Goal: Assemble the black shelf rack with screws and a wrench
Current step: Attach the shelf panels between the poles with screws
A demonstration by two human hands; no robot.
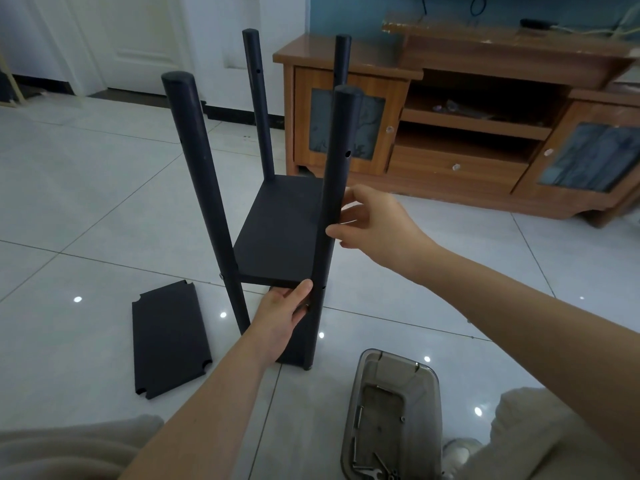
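We count four upright posts on the rack: near-left post, near-right post, far-left post and far-right post; one shelf sits fitted between them, raised off the floor; a second, loose shelf lies flat on the tiles just left of the rack, apart from it. One tray rests on the floor to our right, near the rack; in it lie several screws, too small to count, and one wrench.

Two hands are at work, both at the near-right post. Our left hand grips the fitted shelf's near edge, thumb on top and fingers curled beneath, right beside that post. Our right hand is higher up, half closed, holding the same post between thumb in front and fingers behind. The rack stands directly ahead of us, between our arms; one wooden cabinet stands behind it.
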